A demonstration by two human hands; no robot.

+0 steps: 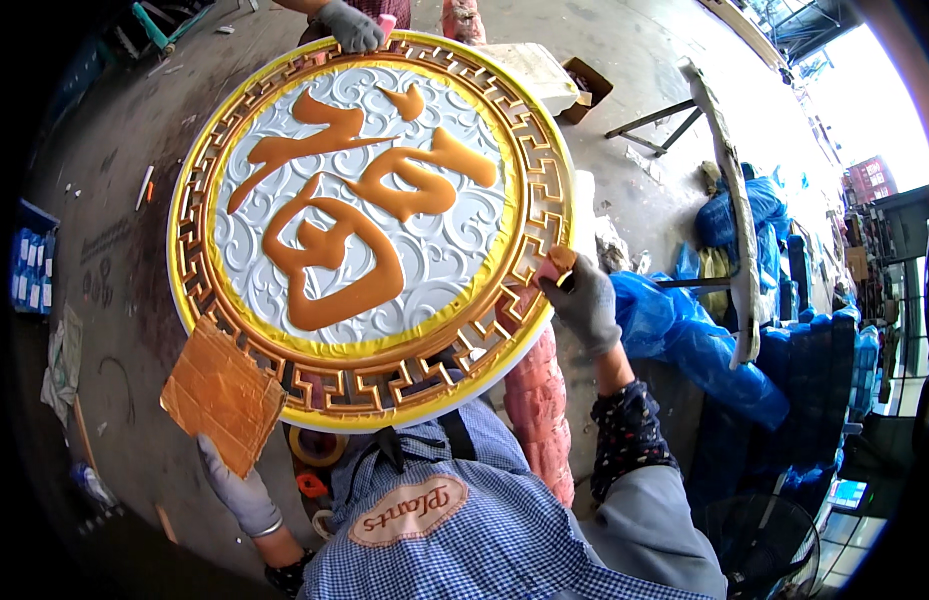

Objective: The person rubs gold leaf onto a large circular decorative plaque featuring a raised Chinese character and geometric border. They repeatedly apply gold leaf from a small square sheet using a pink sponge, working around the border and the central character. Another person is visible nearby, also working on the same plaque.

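A large round decorative panel (439, 215) lies in front of me, with a gold fretwork ring, yellow edging and a raised orange character on white scrollwork. My left hand (242, 492), in a grey glove, grips the lower edge of a flat orange-brown cardboard piece (224, 393), which overlaps the panel's lower left rim. At the right rim, my gloved right hand (587, 305) is closed around a small pink and orange sponge-like pad (553, 268), held against the gold fretwork. The fingertips of my left hand are partly hidden behind the cardboard.
A co-worker's gloved hand (352, 27) is at the panel's far rim beside a pink pad (386, 24). A pink wrapped support (540, 410) runs under the panel. To the right are a padded stand (729, 190) and blue plastic-wrapped bundles (674, 325); tape rolls (317, 447) sit near my apron.
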